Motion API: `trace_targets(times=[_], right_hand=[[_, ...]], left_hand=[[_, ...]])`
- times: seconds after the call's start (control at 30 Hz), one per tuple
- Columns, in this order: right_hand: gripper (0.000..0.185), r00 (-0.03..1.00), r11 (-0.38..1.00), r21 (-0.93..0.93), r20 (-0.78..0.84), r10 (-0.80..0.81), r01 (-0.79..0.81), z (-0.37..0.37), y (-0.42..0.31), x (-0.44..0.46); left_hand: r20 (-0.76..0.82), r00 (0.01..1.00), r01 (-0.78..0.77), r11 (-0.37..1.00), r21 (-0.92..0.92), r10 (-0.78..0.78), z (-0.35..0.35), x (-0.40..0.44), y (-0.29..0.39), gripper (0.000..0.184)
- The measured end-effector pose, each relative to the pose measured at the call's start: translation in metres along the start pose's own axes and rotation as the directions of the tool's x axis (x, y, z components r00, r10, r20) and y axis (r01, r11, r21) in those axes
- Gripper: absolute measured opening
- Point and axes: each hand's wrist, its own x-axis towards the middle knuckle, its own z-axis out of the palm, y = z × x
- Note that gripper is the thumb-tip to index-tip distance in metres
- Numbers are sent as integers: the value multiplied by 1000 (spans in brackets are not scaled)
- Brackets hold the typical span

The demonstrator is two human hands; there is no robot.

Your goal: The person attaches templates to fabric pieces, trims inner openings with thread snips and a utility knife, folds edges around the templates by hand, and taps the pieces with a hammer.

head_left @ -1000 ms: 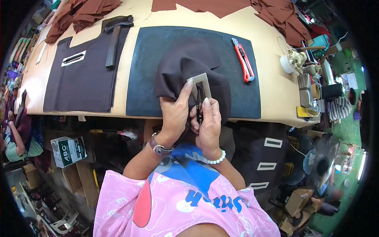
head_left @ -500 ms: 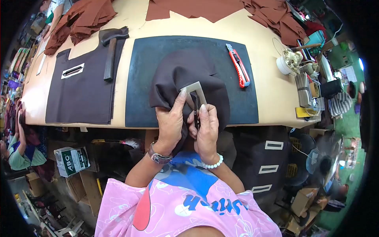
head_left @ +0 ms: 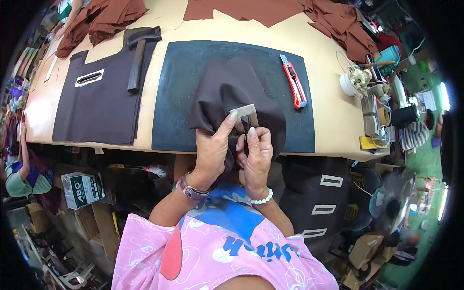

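Observation:
A dark brown piece of cloth (head_left: 220, 99) lies bunched on the black mat and hangs over its front edge. On it is a pale rectangular frame patch (head_left: 249, 110) with a slot. My left hand (head_left: 211, 151) pinches the cloth at the patch's left side, thumb on the patch corner. Closed at the slot, my right hand (head_left: 257, 157) grips a dark strip of the cloth between thumb and fingers. The fingertips below are partly hidden. Right of the cloth, a red utility knife (head_left: 294, 82) rests on the mat (head_left: 176, 96).
Left of the mat, a hammer (head_left: 137, 65) lies on stacked dark cloth pieces (head_left: 96, 106) with a framed slot. Reddish-brown cloth (head_left: 251, 10) covers the table's far side. A white cup (head_left: 349, 84) stands at right. Dark cloth with several pale frames (head_left: 324, 210) hangs below the table.
Both hands and the frame patch have shifted slightly right. The patch has turned more level, and my right fingers sit closer over the slot. The whole view has shifted a little.

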Motion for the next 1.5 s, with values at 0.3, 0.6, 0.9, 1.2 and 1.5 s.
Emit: trace_targets(times=[0.3, 0.6, 0.9, 1.2, 1.5], right_hand=[[28, 911, 589, -759, 13, -411, 277, -43, -41, 11], [19, 646, -125, -848, 480, -594, 515, -51, -61, 42], [19, 332, -326, -453, 870, -363, 830, -5, -53, 48], [10, 760, 351, -676, 603, -244, 649, 10, -63, 58], [34, 909, 715, -562, 271, -316, 416, -4, -44, 68]], left_hand=[[-14, 999, -35, 999, -14, 35, -15, 17, 4, 27], [-16, 998, -65, 996, 69, 66, -22, 14, 5, 28], [45, 996, -79, 982, 172, 72, -16, 6, 11, 22], [88, 996, -40, 990, 134, 28, -18, 8, 14, 22], [111, 993, 22, 998, 55, -28, -20, 11, 21, 22]])
